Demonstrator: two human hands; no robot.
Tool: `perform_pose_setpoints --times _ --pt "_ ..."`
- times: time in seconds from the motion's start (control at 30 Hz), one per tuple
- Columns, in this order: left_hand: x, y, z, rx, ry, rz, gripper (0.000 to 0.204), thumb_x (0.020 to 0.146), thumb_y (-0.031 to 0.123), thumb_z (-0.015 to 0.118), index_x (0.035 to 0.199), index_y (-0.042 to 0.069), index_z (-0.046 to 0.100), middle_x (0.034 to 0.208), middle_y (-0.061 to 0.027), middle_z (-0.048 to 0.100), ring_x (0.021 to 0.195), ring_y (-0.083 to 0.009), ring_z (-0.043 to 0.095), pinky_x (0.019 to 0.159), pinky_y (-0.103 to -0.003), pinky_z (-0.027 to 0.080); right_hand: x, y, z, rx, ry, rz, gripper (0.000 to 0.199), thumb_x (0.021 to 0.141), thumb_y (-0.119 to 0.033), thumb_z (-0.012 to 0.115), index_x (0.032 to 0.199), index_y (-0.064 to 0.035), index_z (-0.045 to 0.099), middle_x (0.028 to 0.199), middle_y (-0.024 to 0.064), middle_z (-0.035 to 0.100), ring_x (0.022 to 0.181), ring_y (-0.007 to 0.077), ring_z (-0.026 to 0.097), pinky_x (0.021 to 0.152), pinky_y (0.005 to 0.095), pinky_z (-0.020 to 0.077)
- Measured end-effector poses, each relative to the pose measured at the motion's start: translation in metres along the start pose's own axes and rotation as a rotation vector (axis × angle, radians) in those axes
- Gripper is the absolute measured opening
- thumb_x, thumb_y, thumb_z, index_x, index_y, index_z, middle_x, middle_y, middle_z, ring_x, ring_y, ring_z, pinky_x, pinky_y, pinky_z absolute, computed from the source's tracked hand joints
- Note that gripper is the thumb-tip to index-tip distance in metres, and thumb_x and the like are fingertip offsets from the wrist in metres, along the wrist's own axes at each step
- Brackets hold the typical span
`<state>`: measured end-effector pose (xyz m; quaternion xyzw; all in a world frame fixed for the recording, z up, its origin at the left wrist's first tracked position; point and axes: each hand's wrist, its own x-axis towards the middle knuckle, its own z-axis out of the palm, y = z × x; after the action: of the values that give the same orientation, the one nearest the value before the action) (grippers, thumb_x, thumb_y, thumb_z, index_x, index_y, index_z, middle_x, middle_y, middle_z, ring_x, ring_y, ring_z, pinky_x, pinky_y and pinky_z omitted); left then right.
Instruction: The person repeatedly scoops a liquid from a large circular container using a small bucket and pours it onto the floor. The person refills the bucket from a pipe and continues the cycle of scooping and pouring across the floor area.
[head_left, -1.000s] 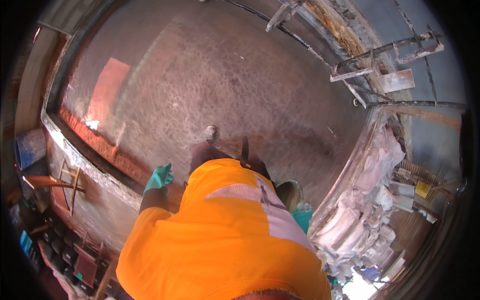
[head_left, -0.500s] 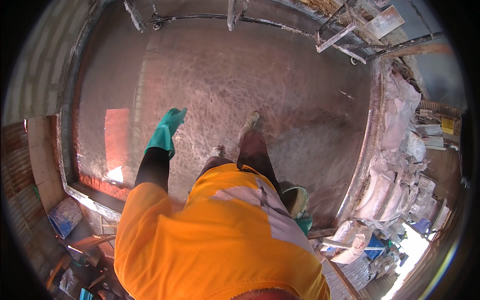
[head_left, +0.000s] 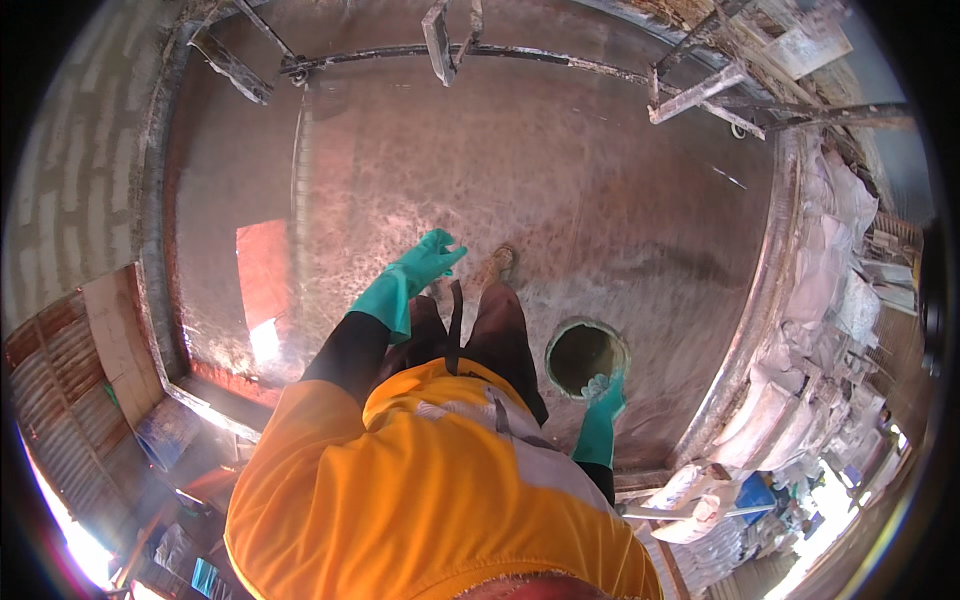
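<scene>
Standing on wet concrete floor, person in orange hi-vis shirt; left hand, teal rubber glove, raised, fingers spread, holding nothing; right hand, same glove, curled over rim of round bucket carried beside right leg; white sacks stacked along right edge

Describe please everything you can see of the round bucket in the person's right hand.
The bucket is round and seen from above, so mostly its open mouth shows. Its rim is pale and worn; the inside looks dark, and I cannot tell whether it holds anything. It hangs upright over the wet, reddish-grey floor, beside the person's right leg. The right hand, in a green rubber glove, grips the near rim. Nothing else touches it.
</scene>
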<state>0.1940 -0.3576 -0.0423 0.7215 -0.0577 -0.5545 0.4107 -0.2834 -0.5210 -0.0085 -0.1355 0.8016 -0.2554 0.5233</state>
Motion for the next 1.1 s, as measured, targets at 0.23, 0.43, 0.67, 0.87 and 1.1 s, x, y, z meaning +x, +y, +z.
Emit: perform_pose_setpoints --times 0.23,0.43,0.67,0.87,1.1 --pt "0.151 -0.054 0.045 0.354 -0.222 0.164 0.058 0.090 0.042 0.072 0.127 0.002 0.055 0.116 -0.0131 0.066 0.107 -0.0214 0.064 0.087 -0.036 0.052 -0.081 -0.063 0.197 -0.417 -0.321 -0.196 0.040 0.090 -0.047 0.070 0.088 -0.0071 0.069 0.065 0.0056 0.064 0.047 0.0163 0.058 0.038 0.0321 0.0456" --pt "0.207 -0.038 0.006 0.295 -0.211 0.109 0.024 0.097 0.023 0.066 0.109 0.003 0.060 0.097 -0.0040 0.058 0.084 -0.0161 0.056 0.072 -0.030 0.048 -0.099 -0.036 0.347 -0.638 -0.562 -0.094 0.046 0.091 -0.049 0.068 0.074 -0.0065 0.064 0.063 0.0060 0.062 0.040 0.0132 0.049 0.036 0.0285 0.0375" --pt "0.231 -0.029 -0.112 -0.047 -0.003 -0.167 0.024 0.095 0.023 0.068 0.098 0.001 0.059 0.079 -0.0024 0.058 0.068 -0.0131 0.057 0.058 -0.032 0.050 -0.115 0.025 0.494 -0.743 -0.812 0.023 0.052 0.091 -0.051 0.069 0.070 -0.0041 0.062 0.060 0.0081 0.060 0.038 0.0128 0.047 0.036 0.0282 0.0355" --pt "0.254 -0.065 -0.183 0.118 0.159 -0.152 0.025 0.096 0.025 0.065 0.096 0.001 0.059 0.079 -0.0061 0.063 0.067 -0.0150 0.060 0.059 -0.034 0.050 -0.112 0.090 0.584 -0.957 -1.006 -0.095 0.061 0.093 -0.060 0.059 0.079 -0.0016 0.069 0.064 0.0084 0.065 0.049 0.0145 0.055 0.041 0.0286 0.0396" --pt "0.316 -0.126 -0.239 0.245 0.480 -0.134 0.029 0.095 0.028 0.059 0.096 -0.001 0.062 0.090 -0.0150 0.067 0.070 -0.0213 0.066 0.064 -0.038 0.056 -0.054 0.189 0.694 -1.009 -1.248 -0.119 0.064 0.095 -0.060 0.053 0.071 -0.0033 0.068 0.061 0.0091 0.066 0.052 0.0180 0.060 0.059 0.0344 0.0505"
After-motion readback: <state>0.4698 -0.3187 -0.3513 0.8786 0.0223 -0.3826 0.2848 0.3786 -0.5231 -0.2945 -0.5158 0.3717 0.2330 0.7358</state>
